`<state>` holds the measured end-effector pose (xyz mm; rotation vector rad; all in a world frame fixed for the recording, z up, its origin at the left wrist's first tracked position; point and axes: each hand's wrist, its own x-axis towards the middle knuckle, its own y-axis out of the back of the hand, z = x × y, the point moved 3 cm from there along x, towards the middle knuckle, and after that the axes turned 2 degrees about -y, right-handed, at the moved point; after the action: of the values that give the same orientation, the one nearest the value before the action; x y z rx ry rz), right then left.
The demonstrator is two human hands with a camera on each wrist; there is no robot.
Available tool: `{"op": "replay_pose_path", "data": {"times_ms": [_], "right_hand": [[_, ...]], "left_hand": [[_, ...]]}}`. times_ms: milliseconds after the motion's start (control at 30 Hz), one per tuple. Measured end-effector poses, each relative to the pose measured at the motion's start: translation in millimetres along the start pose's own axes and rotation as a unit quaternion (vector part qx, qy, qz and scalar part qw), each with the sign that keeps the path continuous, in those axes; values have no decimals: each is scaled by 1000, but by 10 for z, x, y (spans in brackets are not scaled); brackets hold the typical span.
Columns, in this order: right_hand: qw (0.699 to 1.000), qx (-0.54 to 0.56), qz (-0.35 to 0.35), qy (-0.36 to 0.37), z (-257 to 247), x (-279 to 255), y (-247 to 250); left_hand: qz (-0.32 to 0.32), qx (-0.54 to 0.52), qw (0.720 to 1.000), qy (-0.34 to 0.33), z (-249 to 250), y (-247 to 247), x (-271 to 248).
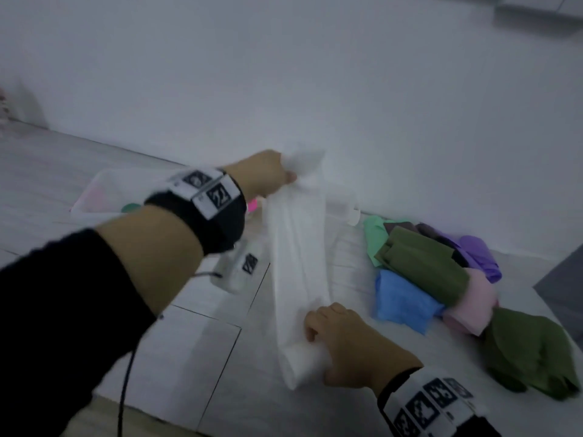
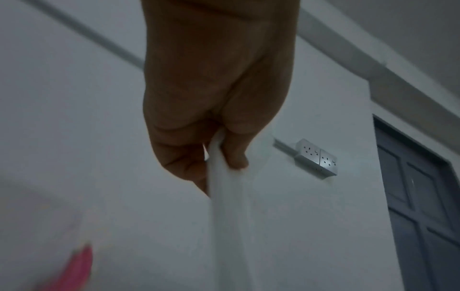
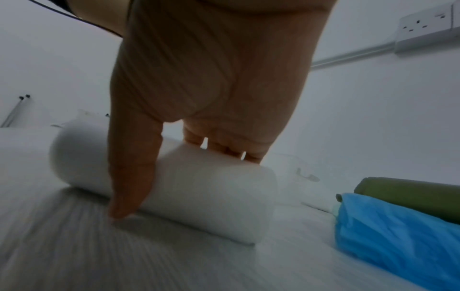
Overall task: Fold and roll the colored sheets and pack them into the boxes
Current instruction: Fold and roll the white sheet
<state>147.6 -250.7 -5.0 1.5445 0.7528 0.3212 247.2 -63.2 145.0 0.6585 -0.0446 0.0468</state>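
Observation:
A long white sheet (image 1: 298, 263) is stretched between my two hands above the floor. My left hand (image 1: 277, 176) pinches its far end up in the air; in the left wrist view the white sheet (image 2: 226, 206) hangs down from the fingers (image 2: 235, 155). The near end is wound into a roll (image 3: 199, 195) lying on the floor. My right hand (image 1: 334, 339) grips that roll, thumb on the near side, fingers (image 3: 224, 145) curled over the top.
Right of the white sheet lies a heap of sheets: green (image 1: 422, 263), blue (image 1: 402, 299), pink (image 1: 476, 305), purple (image 1: 479, 257), mint (image 1: 373, 234). A clear plastic box (image 1: 104, 192) stands at the left, behind my left wrist. A white wall runs behind; a dark door (image 2: 420, 196) at right.

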Motion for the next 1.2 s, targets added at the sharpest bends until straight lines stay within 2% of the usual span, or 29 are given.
{"op": "replay_pose_path", "data": {"times_ms": [67,133,233,300,367,467,500,533,567,633,667,700,733,800,933,1067,1200], "right_hand": [[1000,29,-10,6,-34,1,-28],[999,32,8,14,-92,13,-62],[998,20,61,22,-184,60,-96],[998,12,61,26,-226,104,-115],[999,-5,40,30,-243,150,-144],[1000,-7,8,27,-218,209,-198],[1000,-3,2,24,-211,229,-215],[1000,-2,-2,21,-211,245,-226],[1000,-4,-4,19,-217,252,-236],[1000,-10,1,14,-241,266,-255],[1000,-16,3,10,-258,264,-263],[1000,-22,7,4,-278,265,-266],[1000,-27,9,-2,-300,262,-268],[999,-29,12,-10,-340,254,-256],[1000,24,-4,-8,-383,207,-171],[990,137,-26,0,-378,114,-84],[979,196,-54,-8,-314,95,-35]], "left_hand": [[-30,47,998,-31,113,234,138],[-39,-11,999,-10,157,427,293],[29,-108,993,23,150,577,486],[71,-67,995,6,114,577,599],[84,35,996,-23,75,504,607],[103,132,983,-77,-13,275,330],[92,153,978,-107,-69,158,211],[45,185,973,-128,-155,5,74],[-37,220,966,-128,-281,-182,-65],[-217,275,932,-95,-614,-555,-344],[-274,291,914,-74,-784,-692,-456],[-303,296,904,-52,-949,-795,-525],[-311,295,903,-29,-1101,-862,-561],[-287,280,916,-1,-1313,-912,-553],[-252,265,930,22,-1472,-941,-471],[-262,265,928,28,-1476,-972,-441],[-283,282,916,24,-1454,-976,-451]]}}
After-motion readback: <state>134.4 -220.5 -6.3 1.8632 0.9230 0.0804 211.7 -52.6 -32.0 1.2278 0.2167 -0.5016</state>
